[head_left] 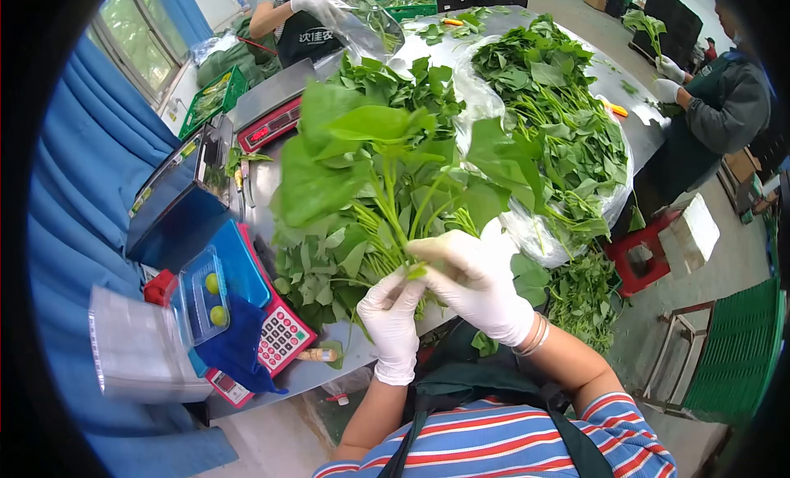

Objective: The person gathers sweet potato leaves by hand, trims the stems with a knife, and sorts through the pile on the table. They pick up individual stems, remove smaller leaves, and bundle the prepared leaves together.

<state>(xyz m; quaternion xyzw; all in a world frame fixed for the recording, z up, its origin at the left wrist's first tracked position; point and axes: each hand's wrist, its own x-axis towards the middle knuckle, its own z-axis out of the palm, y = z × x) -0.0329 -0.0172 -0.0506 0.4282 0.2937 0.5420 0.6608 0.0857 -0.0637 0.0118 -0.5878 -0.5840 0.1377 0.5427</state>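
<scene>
Across the dark apron (311,52) of the person at the top of the frame, left of centre, runs white lettering that reads 沈佳农. At the upper left, the red scale display (270,131) glows with digits too blurred to make out. At the lower left, the pink-edged scale carries a keypad (282,338) of small marked keys and a small panel (230,387) with fine print, both too tiny to read.

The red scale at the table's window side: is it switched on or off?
On: the red scale has glowing red digits on its display, too small to read surely.
</scene>
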